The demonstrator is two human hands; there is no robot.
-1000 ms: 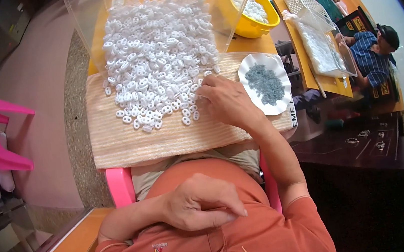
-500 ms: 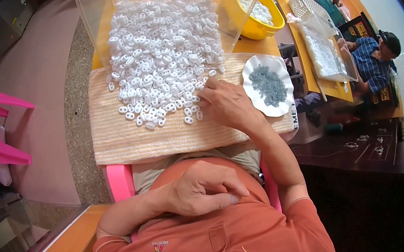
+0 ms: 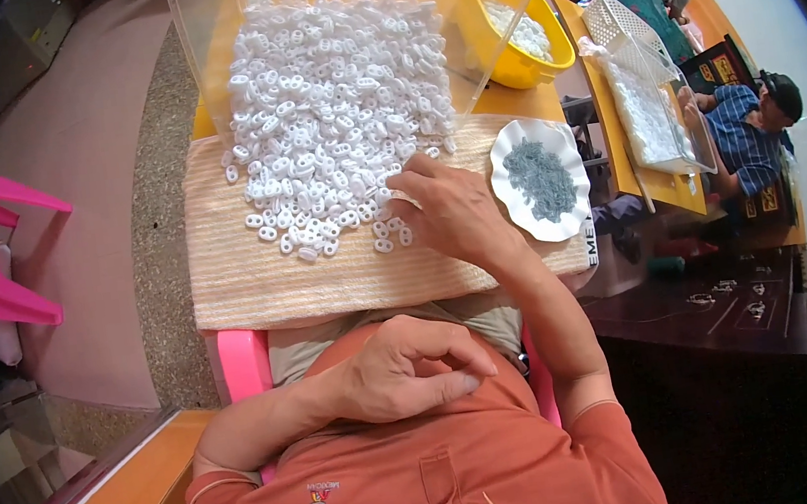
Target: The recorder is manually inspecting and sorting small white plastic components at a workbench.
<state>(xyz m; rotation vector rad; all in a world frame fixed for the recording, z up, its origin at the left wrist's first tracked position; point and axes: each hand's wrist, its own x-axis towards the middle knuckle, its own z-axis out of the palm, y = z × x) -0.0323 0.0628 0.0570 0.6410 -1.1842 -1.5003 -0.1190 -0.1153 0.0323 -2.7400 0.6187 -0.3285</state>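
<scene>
The right hand (image 3: 449, 211) is lying palm down on the woven mat (image 3: 256, 280) near its right edge, fingers loosely spread, fingertips touching the near fringe of the white beads (image 3: 336, 109) — a heap covering the mat's far middle. The left hand (image 3: 403, 368) is resting against the orange shirt (image 3: 430, 470), loosely curled, holding nothing. A white dish (image 3: 502, 154) of grey bits is sitting just beside the right hand — at the mat's right edge.

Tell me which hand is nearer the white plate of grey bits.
Right. The right hand rests on the woven mat just left of the white plate, fingers among white pieces. The left hand lies against the orange shirt, far below it.
</scene>
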